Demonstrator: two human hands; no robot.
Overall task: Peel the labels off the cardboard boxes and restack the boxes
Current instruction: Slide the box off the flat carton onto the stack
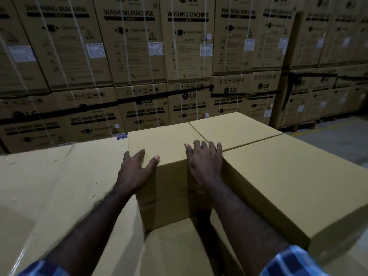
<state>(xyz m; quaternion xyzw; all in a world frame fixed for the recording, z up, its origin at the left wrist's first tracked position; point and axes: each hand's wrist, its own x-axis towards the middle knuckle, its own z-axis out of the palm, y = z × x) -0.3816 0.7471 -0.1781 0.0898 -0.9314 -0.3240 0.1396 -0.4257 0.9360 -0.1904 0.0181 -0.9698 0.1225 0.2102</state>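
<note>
Hands (169, 166) flat on upright box (165, 144)

One head view only, looking forward and down from close above the plain cardboard boxes (165, 148), facing the wall of washing machine cartons (139, 56) farther back.

wall of stacked LG washing machine cartons (129, 46) with white straps, grey concrete floor (338, 140) at right, yellow floor line (310, 130)

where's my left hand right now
In the head view, left of centre, the left hand rests on the near left corner of the plain brown cardboard box, beside the right hand.
</note>
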